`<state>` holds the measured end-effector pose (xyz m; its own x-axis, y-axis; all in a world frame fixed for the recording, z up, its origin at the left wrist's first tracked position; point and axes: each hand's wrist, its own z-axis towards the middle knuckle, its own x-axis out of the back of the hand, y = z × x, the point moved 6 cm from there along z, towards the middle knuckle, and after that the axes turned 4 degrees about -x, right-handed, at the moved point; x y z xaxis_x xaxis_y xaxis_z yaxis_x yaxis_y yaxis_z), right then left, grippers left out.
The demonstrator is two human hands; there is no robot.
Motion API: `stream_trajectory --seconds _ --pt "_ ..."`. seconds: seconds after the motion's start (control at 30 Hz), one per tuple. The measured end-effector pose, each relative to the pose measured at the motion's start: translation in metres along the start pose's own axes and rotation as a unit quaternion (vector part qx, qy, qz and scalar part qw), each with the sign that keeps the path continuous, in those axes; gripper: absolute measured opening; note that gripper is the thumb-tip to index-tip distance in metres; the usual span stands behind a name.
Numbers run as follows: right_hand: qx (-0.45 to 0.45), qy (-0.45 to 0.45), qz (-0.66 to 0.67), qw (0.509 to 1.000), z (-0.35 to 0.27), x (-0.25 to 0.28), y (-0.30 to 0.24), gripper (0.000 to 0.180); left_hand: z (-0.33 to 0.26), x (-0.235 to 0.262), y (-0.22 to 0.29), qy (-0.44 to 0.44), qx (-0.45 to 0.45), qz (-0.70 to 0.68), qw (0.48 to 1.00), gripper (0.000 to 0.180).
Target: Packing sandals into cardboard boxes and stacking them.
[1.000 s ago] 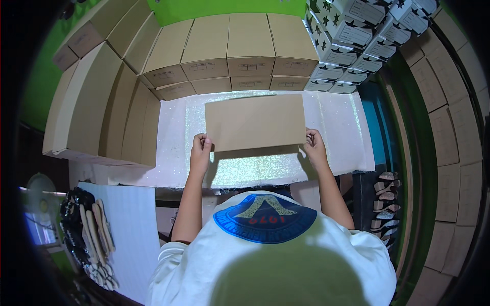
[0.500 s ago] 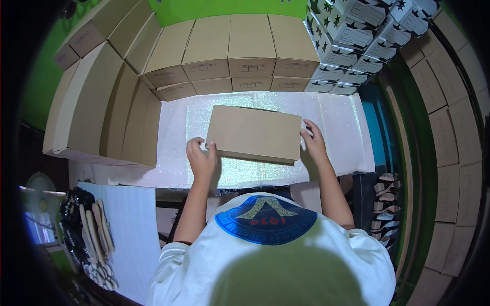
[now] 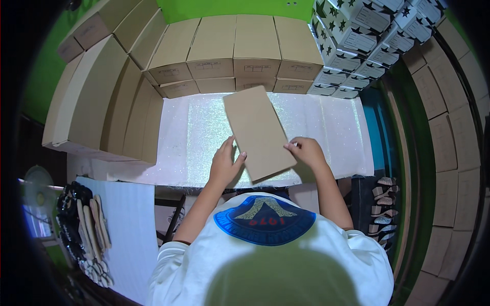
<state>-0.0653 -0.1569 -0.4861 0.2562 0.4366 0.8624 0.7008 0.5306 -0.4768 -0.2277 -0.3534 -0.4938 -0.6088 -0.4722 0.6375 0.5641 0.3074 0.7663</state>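
Observation:
A plain brown cardboard box [image 3: 259, 133] stands at a slant over the white glittery cloth, its far end leaning left and its near end toward my right. Along its left long side is my left hand [image 3: 223, 162], with the thumb at the edge and the fingers curved against the side. The fingers of my right hand [image 3: 308, 152] pinch the right long edge near the closer corner. The box's lid side faces up. Its underside is hidden, so I cannot tell whether it touches the cloth.
A row of stacked brown boxes [image 3: 256, 48] lines the back of the table [image 3: 337, 137]. Larger boxes [image 3: 92, 102] stand at the left, white star-patterned boxes [image 3: 352, 46] at the back right. Shoes [image 3: 92, 224] lie on a pale surface at lower left; more footwear [image 3: 384, 206] sits at right.
The box has turned from lying crosswise to a steep slant, its far end now farther away. My left hand has moved right along with it, and my right hand slightly nearer and left.

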Motion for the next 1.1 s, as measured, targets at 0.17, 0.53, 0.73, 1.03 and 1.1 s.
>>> stream_trajectory --seconds 0.17,0.53,0.73,1.03,1.1 --pt "0.005 -0.084 0.099 0.991 -0.011 -0.017 -0.013 0.031 0.005 0.008 0.006 0.031 -0.016 0.160 0.986 0.061" --pt "0.146 -0.152 0.171 0.962 -0.033 -0.038 -0.037 0.024 0.044 0.020 0.003 -0.121 -0.052 0.282 0.950 0.080" --pt "0.118 0.224 0.099 0.962 0.019 0.001 0.014 0.032 0.028 0.053 -0.006 0.032 0.169 0.284 0.943 0.073" --pt "-0.012 0.113 0.225 0.968 0.000 -0.001 0.038 0.033 -0.008 0.033 -0.027 0.000 0.144 -0.024 0.989 0.082" --pt "0.001 0.121 0.220 0.968 -0.015 0.005 0.030 0.039 -0.006 0.037 -0.020 0.056 0.053 -0.027 0.997 0.082"
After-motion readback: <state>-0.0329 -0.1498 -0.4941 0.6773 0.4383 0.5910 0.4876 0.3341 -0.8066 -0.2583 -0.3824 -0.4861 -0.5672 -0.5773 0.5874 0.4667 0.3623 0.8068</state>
